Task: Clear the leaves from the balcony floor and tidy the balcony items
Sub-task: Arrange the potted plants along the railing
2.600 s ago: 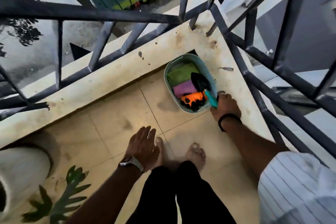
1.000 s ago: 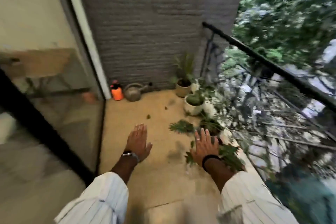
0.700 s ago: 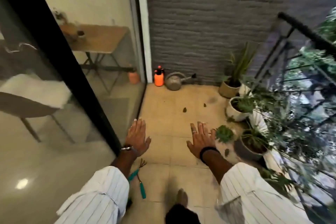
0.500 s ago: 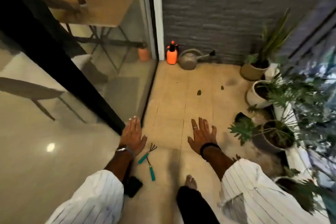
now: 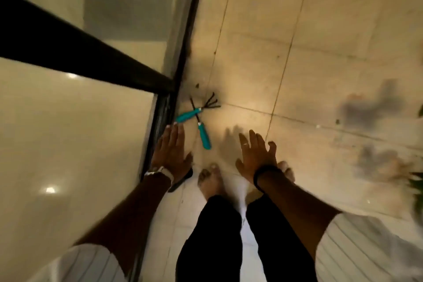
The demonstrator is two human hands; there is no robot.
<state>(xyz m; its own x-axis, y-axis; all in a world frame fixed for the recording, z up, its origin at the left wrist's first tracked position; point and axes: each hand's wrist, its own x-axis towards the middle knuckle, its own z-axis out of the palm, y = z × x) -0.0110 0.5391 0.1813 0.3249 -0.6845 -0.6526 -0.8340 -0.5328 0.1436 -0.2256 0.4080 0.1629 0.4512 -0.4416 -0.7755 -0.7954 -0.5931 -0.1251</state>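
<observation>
Left hand (image 5: pixel 170 151): held out flat above the floor, fingers straight and close together, holding nothing; its fingertips sit just short of the nearer teal handle.
Right hand (image 5: pixel 256 155): also empty, fingers spread wide, well apart from the tools.
Hand rake (image 5: pixel 198 110): teal handle, dark splayed tines, lying on the tile floor (image 5: pixel 320 75) right beside the black door track (image 5: pixel 163 107).
Second tool (image 5: pixel 202 131): a matching teal handle with a thin dark shaft; it crosses the rake near the 2 shafts. Its working end is too small to name.
Why there: they look dropped against the door edge, out of the walking path, so they are probably the next items to tidy.
Why the hands are low: both arms reach down, which suggests a pick-up of these 2 tools, likely by the left.
Leaves: a few dark scraps lie near the track (image 5: pixel 196 85) and at the far right edge.
Writing: none readable; no brand shows on the handles.
</observation>
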